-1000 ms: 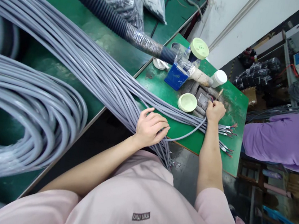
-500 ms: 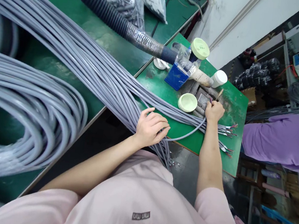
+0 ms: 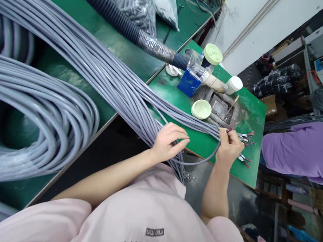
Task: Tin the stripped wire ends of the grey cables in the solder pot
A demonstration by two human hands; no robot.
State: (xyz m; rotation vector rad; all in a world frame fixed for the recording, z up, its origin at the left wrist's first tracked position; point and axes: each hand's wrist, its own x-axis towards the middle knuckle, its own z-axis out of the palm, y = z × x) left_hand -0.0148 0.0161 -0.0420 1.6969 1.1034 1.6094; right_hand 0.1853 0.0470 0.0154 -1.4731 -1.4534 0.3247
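My right hand is closed on the end of one grey cable, whose thin dark and red wires stick out past the fingertips. That cable curves down and back toward my left hand. My left hand rests over the cable bundle with its fingers bent; whether it grips a cable is hidden. Stripped ends of other cables lie just right of my right hand. Behind it are a square metal pot in a frame, a thin stick and a pale green cup.
A ribbed hose runs to a blue box. Near it stand a white jar and a green-lidded container. Coiled cable fills the left. A person in purple is at the right.
My right hand has drawn back from the metal pot toward me, bringing the cable end along. My left hand has shifted slightly right and nearer to me.
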